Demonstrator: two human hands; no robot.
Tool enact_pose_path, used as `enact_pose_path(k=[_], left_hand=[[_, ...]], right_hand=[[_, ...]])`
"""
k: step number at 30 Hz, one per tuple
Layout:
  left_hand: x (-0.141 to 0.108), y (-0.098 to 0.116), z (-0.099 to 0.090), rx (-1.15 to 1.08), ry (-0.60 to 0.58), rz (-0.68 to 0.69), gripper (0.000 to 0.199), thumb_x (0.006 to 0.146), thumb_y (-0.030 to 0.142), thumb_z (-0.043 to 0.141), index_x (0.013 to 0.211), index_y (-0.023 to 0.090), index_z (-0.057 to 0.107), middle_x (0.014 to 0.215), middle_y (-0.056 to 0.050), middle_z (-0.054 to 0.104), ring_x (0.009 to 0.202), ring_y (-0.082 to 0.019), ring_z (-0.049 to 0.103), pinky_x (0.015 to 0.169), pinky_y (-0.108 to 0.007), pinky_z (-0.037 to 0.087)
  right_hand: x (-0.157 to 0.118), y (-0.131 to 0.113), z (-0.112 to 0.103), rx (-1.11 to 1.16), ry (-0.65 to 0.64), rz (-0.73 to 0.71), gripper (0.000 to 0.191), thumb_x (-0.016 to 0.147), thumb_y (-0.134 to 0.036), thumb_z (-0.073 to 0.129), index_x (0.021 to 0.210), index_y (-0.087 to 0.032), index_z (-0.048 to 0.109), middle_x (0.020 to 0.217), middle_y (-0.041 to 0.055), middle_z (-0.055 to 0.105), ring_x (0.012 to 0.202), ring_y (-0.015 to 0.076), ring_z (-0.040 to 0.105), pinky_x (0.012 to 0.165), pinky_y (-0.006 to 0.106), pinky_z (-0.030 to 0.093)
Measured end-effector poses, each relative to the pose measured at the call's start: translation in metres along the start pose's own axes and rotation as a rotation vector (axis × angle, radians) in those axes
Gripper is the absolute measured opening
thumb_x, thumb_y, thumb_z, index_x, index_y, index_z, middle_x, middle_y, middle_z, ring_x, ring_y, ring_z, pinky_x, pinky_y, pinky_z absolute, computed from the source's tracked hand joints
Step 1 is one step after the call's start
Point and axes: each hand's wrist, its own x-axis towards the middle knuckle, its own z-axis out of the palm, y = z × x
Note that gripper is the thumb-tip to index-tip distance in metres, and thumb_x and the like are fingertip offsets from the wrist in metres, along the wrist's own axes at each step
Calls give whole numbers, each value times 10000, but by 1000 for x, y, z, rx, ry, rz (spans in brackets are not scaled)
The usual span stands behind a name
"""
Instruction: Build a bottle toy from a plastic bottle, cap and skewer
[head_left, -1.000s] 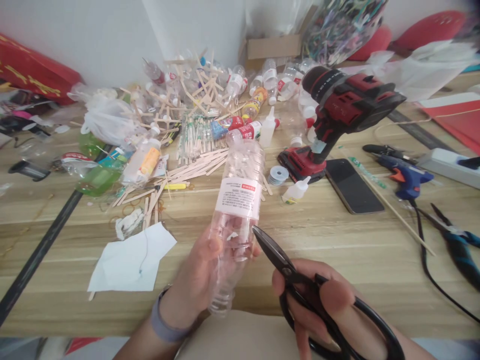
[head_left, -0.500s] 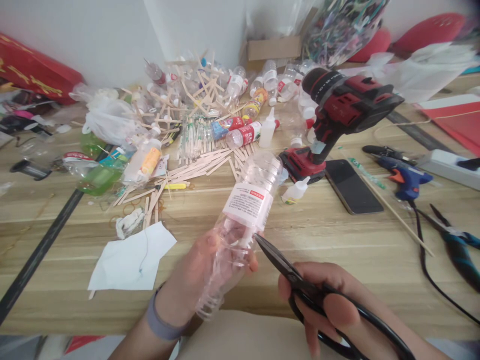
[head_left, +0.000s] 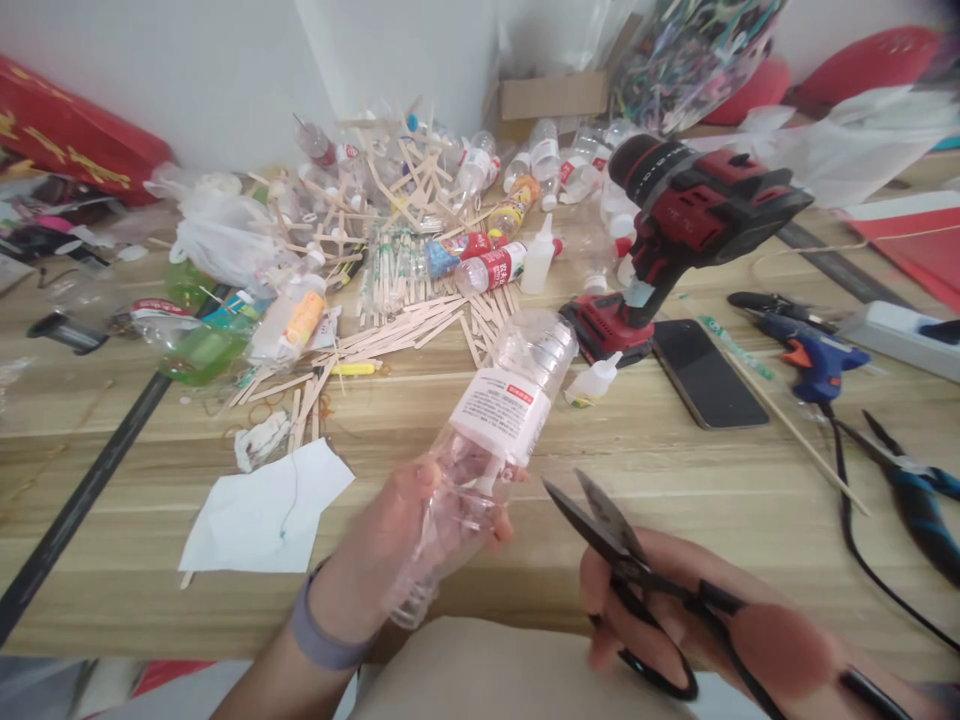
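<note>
A clear plastic bottle [head_left: 504,415] with a white and red label lies tilted in my left hand [head_left: 401,530], whose fingers wrap round its lower part. Black-handled scissors [head_left: 619,560] are in my right hand [head_left: 697,590], with thumb and fingers through the loops. Their blades stand apart and point toward the bottle without touching it. Some of my left fingers show through the clear plastic. Beyond the bottle stands a red and black cordless drill [head_left: 679,230], with a small white glue bottle [head_left: 592,380] beside its base.
Wooden sticks [head_left: 405,330] and several plastic bottles [head_left: 487,265] are heaped at the back. A phone [head_left: 709,375], a blue glue gun [head_left: 814,355] and pliers [head_left: 915,500] lie to the right. White paper [head_left: 259,515] lies at left on the wooden table [head_left: 645,455].
The scissors have moved right, away from the bottle, and their blades have opened. My left hand still holds the bottle, which has shifted slightly.
</note>
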Motion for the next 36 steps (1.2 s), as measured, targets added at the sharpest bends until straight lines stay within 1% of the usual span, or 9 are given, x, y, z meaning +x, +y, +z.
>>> enact_pose_path(k=[2, 4, 10, 14, 21, 24, 27, 32, 36], left_hand=[[0, -2, 1, 18, 10, 18, 420, 741, 488, 668, 1003, 161, 700, 936, -73, 690, 679, -167, 645, 646, -262, 473], [0, -3, 2, 28, 2, 22, 403, 750, 474, 661, 1016, 174, 699, 924, -57, 681, 688, -160, 641, 654, -258, 471], [-2, -4, -1, 75, 12, 44, 419, 763, 474, 651, 1077, 198, 681, 994, -49, 662, 725, -156, 636, 670, -249, 474], [-3, -3, -3, 99, -23, 46, 417, 774, 460, 645, 1107, 210, 669, 1008, -29, 651, 753, -149, 625, 696, -244, 463], [-2, -4, -2, 128, -38, 71, 447, 776, 443, 647, 1157, 210, 636, 1103, -44, 630, 787, -147, 615, 731, -250, 455], [-2, -4, -3, 114, -48, 54, 450, 766, 445, 659, 1150, 211, 638, 1088, -41, 624, 791, -150, 612, 726, -250, 456], [-2, -4, -4, 103, -65, 34, 438, 769, 457, 661, 1130, 208, 650, 1011, -34, 627, 764, -152, 613, 682, -242, 453], [-3, -5, -5, 68, -80, -14, 473, 759, 504, 664, 1101, 177, 672, 1018, -67, 633, 706, -152, 635, 627, -242, 467], [-2, -7, -10, 6, -122, -89, 476, 740, 496, 652, 1072, 156, 675, 964, -69, 635, 659, -169, 653, 572, -248, 474]], right_hand=[[1, 2, 3, 62, -20, -39, 723, 738, -796, 440, 1011, -157, 639, 540, -75, 359, 464, 68, 322, 629, 303, 548], [3, 3, 6, 122, -42, -52, 692, 768, -765, 433, 990, -145, 650, 493, -96, 336, 400, 41, 285, 536, 231, 524], [5, 5, 6, 186, -64, -15, 687, 772, -747, 460, 980, -124, 663, 461, -105, 353, 350, 14, 274, 454, 150, 466], [7, 7, 5, 247, -75, 16, 655, 766, -741, 481, 954, -141, 666, 467, -109, 354, 324, 5, 265, 435, 139, 463], [8, 10, 5, 291, -62, 40, 650, 763, -744, 481, 937, -147, 669, 467, -108, 354, 313, 2, 264, 411, 123, 445], [8, 8, 6, 228, -44, 16, 664, 760, -744, 488, 942, -130, 664, 460, -106, 362, 319, 7, 273, 416, 137, 451], [7, 6, 5, 123, -15, 1, 682, 757, -744, 500, 953, -111, 660, 469, -101, 363, 339, 10, 284, 427, 143, 446], [3, 4, 1, 71, -24, 49, 721, 733, -773, 494, 976, -116, 663, 475, -91, 383, 342, 11, 287, 404, 140, 408], [-1, -1, 1, 0, -31, 78, 739, 719, -796, 486, 966, -121, 658, 470, -89, 381, 344, 15, 279, 394, 142, 364]])
